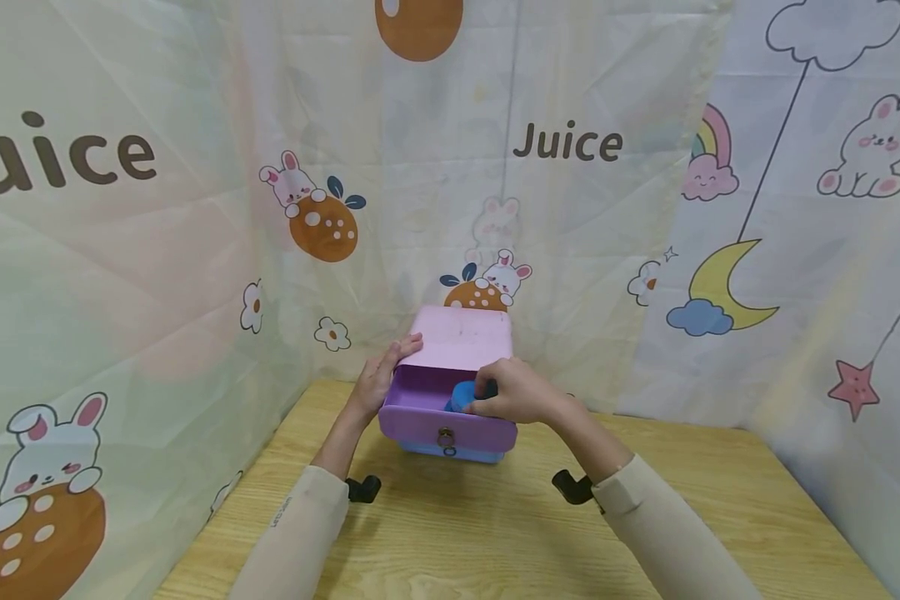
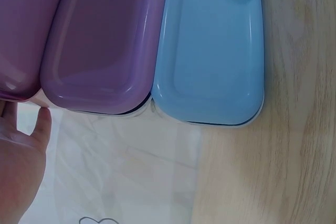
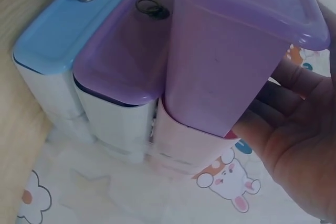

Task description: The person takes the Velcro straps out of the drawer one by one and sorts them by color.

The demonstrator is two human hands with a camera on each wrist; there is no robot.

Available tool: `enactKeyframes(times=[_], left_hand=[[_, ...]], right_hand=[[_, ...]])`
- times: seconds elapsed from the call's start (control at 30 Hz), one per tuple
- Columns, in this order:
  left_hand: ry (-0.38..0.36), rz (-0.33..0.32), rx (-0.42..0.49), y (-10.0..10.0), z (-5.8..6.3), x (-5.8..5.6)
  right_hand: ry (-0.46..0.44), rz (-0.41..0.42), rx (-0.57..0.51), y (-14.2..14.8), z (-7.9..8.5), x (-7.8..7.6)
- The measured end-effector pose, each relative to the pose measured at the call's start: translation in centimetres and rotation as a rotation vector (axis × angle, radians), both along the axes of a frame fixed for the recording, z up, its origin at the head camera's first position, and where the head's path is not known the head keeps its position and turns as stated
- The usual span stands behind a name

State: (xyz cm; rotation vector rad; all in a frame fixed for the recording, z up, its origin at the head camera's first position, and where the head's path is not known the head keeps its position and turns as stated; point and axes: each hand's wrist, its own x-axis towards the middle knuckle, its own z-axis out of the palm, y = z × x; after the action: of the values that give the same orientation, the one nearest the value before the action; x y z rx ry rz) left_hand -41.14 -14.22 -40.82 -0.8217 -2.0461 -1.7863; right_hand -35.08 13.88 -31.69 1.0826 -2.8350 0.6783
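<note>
A small drawer cabinet with a pink top [image 1: 465, 333] stands at the back of the table. Its purple top drawer [image 1: 447, 427] is pulled out. Inside the drawer sits a blue round object [image 1: 463, 395], whose exact kind I cannot make out. My right hand [image 1: 521, 392] reaches over the drawer's right side and holds this object between thumb and curled fingers. With fingers extended, my left hand [image 1: 378, 379] rests against the cabinet's upper left side. In the right wrist view the drawer wall [image 3: 220, 72] hides the blue object.
Below the open drawer are a second purple drawer [image 2: 100, 45] and a light blue drawer [image 2: 212, 56], both pushed in, with metal ring pulls. The cabinet stands on a wooden table [image 1: 450, 533]. Printed cloth [image 1: 570, 217] hangs behind and on both sides.
</note>
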Motion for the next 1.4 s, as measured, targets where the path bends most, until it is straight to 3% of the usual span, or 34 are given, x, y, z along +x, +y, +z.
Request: enactKeyframes(times=[0.23, 0.47, 0.8, 1.03, 1.4], left_hand=[[0.009, -0.002, -0.005, 0.0, -0.1, -0.1], [0.001, 0.006, -0.014, -0.1, 0.1, 0.0], [0.013, -0.004, -0.009, -0.1, 0.0, -0.1], [-0.003, -0.017, 0.008, -0.1, -0.1, 0.0], [-0.033, -0.028, 0.019, -0.1, 0.0, 0.3]], right_hand=[[-0.042, 0.059, -0.114, 0.5, 0.2, -0.1], [-0.015, 0.063, -0.193, 1.1, 0.8, 0.3], [-0.017, -0.02, -0.345, 2.1, 1.1, 0.9], [0.048, -0.09, -0.404, 3.1, 1.5, 0.9], [0.12, -0.219, -0.431, 5.3, -0.5, -0.6]])
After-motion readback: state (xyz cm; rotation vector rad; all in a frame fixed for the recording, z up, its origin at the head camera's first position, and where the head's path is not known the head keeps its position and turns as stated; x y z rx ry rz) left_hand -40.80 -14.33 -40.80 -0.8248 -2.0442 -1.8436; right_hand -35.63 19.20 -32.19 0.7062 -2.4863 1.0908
